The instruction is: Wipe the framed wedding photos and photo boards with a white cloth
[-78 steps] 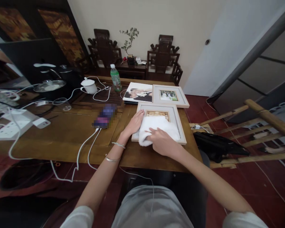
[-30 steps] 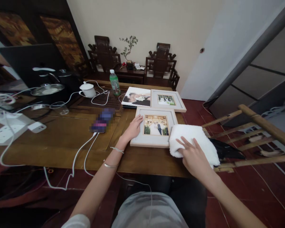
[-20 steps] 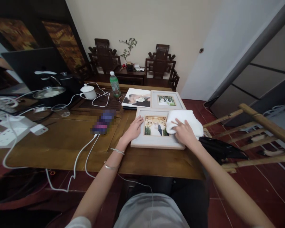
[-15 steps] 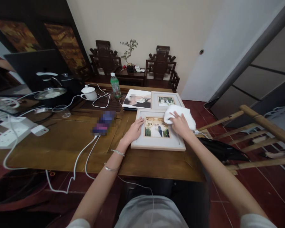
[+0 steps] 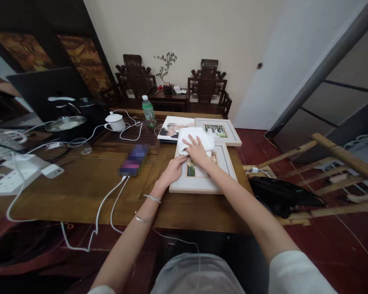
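A white-and-wood picture frame [image 5: 230,171] with a photo in it lies flat near the table's front edge. My left hand [image 5: 171,170] holds its left side, fingers resting over the rim. With fingers pressed down, my right hand [image 5: 198,153] has hold of a folded white cloth [image 5: 196,136] on the frame's upper left part. The cloth and my right forearm hide much of the photo. Just behind lie a second picture frame [image 5: 236,139] and, to its left, a photo album [image 5: 171,122] with a portrait on its cover, partly behind the cloth.
Left of the frame lies a blurred phone [image 5: 135,159] with white cables. Beyond stand a green bottle [image 5: 148,111], a lidded white cup [image 5: 115,121], a pot [image 5: 66,124] and a clear plastic cup [image 5: 80,145]. A power strip [image 5: 14,175] is far left; a bamboo rack [image 5: 343,159] stands right.
My right hand has slid the cloth from the frame's upper right corner across to its upper left, near my left hand. The left hand stays on the frame's left side.
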The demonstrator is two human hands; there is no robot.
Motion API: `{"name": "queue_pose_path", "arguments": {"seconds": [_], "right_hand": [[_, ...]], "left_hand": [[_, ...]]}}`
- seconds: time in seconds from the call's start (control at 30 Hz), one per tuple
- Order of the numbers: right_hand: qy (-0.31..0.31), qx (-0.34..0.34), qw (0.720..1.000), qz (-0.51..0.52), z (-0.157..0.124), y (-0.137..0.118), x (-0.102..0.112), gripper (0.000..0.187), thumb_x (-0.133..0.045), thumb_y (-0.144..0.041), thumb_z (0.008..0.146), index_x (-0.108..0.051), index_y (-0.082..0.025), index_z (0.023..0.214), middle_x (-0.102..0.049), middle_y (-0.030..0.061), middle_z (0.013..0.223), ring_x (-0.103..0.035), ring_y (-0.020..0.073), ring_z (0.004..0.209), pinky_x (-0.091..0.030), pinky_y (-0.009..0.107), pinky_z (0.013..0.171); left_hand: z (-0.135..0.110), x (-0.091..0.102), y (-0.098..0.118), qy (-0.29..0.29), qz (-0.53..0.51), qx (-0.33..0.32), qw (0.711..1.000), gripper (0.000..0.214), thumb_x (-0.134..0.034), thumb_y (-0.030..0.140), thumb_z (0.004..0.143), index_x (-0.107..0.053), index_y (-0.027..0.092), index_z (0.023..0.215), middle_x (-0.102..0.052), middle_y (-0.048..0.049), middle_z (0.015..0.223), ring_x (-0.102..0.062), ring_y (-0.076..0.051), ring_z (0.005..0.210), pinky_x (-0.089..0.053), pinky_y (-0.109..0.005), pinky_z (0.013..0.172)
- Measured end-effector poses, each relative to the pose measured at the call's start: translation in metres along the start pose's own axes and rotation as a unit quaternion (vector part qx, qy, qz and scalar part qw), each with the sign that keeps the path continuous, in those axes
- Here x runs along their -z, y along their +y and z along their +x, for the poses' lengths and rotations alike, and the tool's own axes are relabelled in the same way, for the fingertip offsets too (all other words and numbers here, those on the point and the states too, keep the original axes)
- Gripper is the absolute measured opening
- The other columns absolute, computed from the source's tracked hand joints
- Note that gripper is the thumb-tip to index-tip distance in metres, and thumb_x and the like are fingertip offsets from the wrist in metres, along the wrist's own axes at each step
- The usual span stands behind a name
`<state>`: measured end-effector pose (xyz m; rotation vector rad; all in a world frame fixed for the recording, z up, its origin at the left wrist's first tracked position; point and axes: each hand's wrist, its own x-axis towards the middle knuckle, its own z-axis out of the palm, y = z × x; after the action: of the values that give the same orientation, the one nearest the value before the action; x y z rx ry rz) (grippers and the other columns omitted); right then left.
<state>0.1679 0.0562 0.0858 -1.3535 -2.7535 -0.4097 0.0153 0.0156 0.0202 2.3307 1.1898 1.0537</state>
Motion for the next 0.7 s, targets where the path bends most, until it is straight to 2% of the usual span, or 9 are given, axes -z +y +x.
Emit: {"name": "queue_pose_path", "arguments": {"seconds": [0.17, 0.3, 0.47, 0.57, 0.7], "right_hand": [[-0.014, -0.032, 0.999, -0.014, -0.014, 0.018, -0.003, 0.039, -0.045, -0.006, 0.086, -0.072, -0.022, 0.108, -0.039, 0.0001, 0.151, -0.021, 0.0336, 0.144, -0.016, 0.061, 0.114], [-0.037, -0.069, 0.996, -0.041, -0.041, 0.049, -0.001, 0.044, -0.042, -0.003, 0.084, -0.071, -0.021, 0.112, -0.042, 0.0009, 0.149, -0.023, 0.0329, 0.143, -0.016, 0.061, 0.113], [-0.069, -0.151, 0.983, -0.079, -0.079, 0.087, 0.008, 0.053, -0.039, -0.002, 0.085, -0.055, -0.014, 0.134, -0.058, 0.0117, 0.135, -0.029, 0.0291, 0.141, -0.019, 0.057, 0.112], [-0.091, -0.16, 0.978, -0.094, -0.102, 0.083, 0.018, 0.049, -0.037, -0.001, 0.086, -0.06, -0.012, 0.127, -0.057, 0.0139, 0.136, -0.034, 0.0315, 0.138, -0.025, 0.057, 0.108], [-0.119, -0.101, 0.985, -0.079, -0.141, 0.051, 0.034, 0.04, -0.04, -0.002, 0.083, -0.073, -0.013, 0.102, -0.047, 0.0093, 0.145, -0.036, 0.0351, 0.136, -0.031, 0.056, 0.106]], "left_hand": [[-0.003, -0.005, -0.006, 0.016, -0.03, -0.004, 0.999, 0.055, -0.038, -0.004, 0.074, -0.065, 0.013, 0.119, -0.061, -0.0093, 0.13, -0.054, -0.022, 0.126, -0.037, -0.043, 0.113], [-0.003, -0.005, -0.006, 0.016, -0.029, -0.002, 0.999, 0.06, -0.037, -0.006, 0.071, -0.064, 0.013, 0.121, -0.06, -0.0085, 0.132, -0.052, -0.021, 0.128, -0.036, -0.042, 0.114], [-0.003, -0.006, -0.004, 0.021, -0.004, 0.009, 1.0, 0.06, -0.036, -0.007, 0.072, -0.063, 0.013, 0.122, -0.06, -0.0086, 0.132, -0.052, -0.021, 0.128, -0.037, -0.043, 0.114], [-0.003, -0.008, -0.002, 0.029, 0.004, 0.02, 0.999, 0.06, -0.036, -0.007, 0.072, -0.064, 0.013, 0.121, -0.061, -0.0085, 0.131, -0.053, -0.021, 0.127, -0.037, -0.042, 0.114], [-0.004, -0.008, 0.001, 0.039, 0.002, 0.023, 0.999, 0.06, -0.035, -0.006, 0.073, -0.063, 0.015, 0.121, -0.061, -0.0071, 0.131, -0.053, -0.02, 0.127, -0.037, -0.042, 0.114]]}}
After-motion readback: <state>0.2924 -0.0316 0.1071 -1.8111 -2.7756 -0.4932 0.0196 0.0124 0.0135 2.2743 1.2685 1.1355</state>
